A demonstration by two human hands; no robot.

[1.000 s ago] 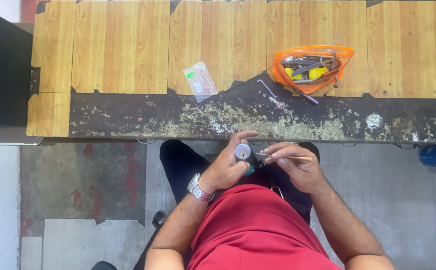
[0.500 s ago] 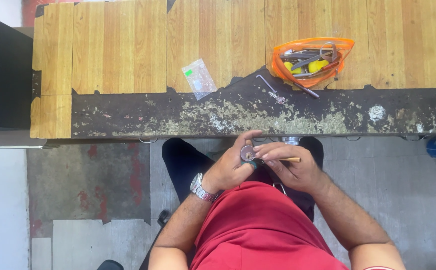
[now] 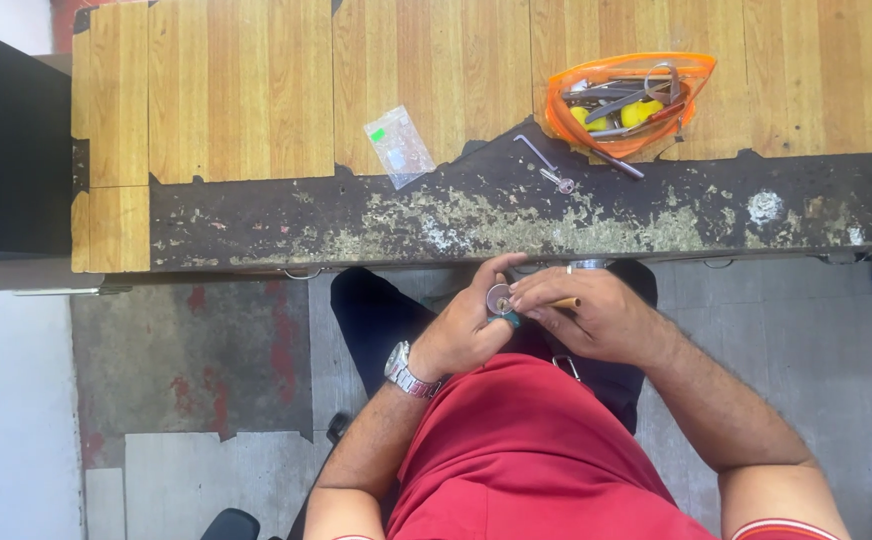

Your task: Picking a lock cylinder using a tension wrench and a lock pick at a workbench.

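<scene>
Both hands meet over your lap: your left hand (image 3: 461, 335) grips the small round silver metal cylinder (image 3: 499, 297), your right hand (image 3: 596, 320) pinches a thin wooden-handled tool (image 3: 562, 302) against it. Brace your wrists (below the worn workbench edge (image 3: 456, 235)) and press gently.

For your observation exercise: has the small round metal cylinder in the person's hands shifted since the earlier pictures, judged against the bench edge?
No clear shift. The small round metal cylinder sits just below the worn dark bench edge, between left hand and right hand, as earlier.
</scene>
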